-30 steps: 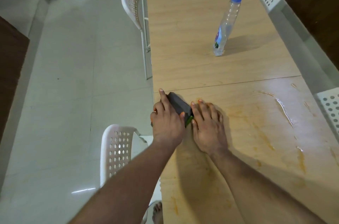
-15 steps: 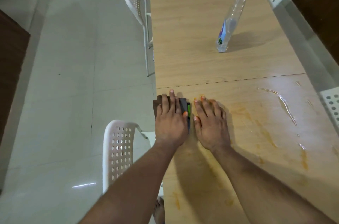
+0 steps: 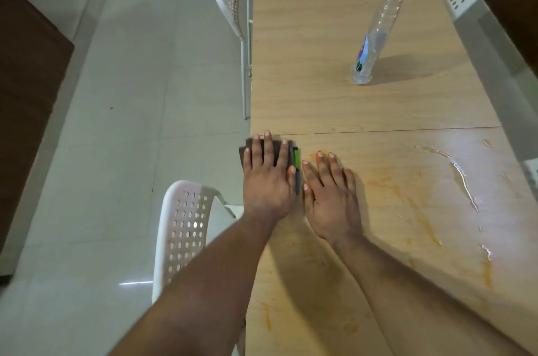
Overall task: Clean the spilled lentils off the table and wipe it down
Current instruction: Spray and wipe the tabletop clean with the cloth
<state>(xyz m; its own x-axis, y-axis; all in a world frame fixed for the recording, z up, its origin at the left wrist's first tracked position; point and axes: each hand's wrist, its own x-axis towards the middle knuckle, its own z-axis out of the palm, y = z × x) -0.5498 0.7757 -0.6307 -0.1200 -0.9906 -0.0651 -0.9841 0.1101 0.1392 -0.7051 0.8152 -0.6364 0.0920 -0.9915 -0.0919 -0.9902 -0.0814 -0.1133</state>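
Nearest the camera, orange smears [image 3: 420, 217] marked the wet table [image 3: 320, 64]. The right hand [image 3: 330, 201] lay flat on the wood, fingers straight and slightly spread, much as half a second before. Just beside it, at the table's left edge, the left hand [image 3: 269, 181] pressed down on the dark sponge [image 3: 269, 149] (a green strip showed along its right side), fingers straight and slightly spread; a second earlier that sponge had been tilted up on edge. No loose lentils could be made out. Farther off, the spray bottle [image 3: 378, 23] stood upright, well apart from both hands.
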